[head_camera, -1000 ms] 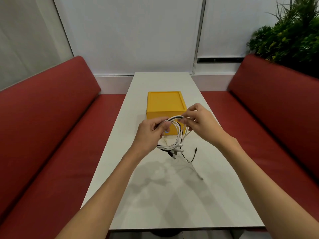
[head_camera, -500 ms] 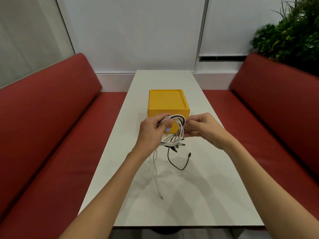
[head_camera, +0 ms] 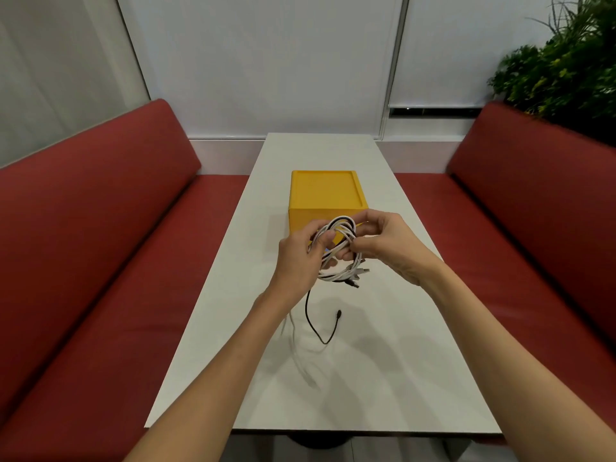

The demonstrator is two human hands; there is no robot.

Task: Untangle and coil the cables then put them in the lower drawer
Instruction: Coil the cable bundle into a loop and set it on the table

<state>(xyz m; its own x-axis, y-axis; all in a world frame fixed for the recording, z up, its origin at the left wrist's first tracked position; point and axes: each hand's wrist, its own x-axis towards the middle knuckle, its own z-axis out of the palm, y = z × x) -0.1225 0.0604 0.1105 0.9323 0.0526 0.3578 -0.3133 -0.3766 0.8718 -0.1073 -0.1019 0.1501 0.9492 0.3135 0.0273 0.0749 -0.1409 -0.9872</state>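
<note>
A tangled bundle of white and black cables hangs in the air between my hands, just in front of the yellow drawer box. My left hand grips the bundle's left side with curled fingers. My right hand pinches strands on the right side. A loose black cable end droops below the bundle, and a blurred white cable end dangles lower, over the white table. My hands hide the box's front, so its drawers cannot be seen.
Red bench seats flank the long narrow table on both sides. A green plant stands behind the right backrest. The wall is beyond the table's far end.
The bundle has risen closer to the box. A white cable end has dropped free and hangs lower, and the black end now droops further beneath my left hand.
</note>
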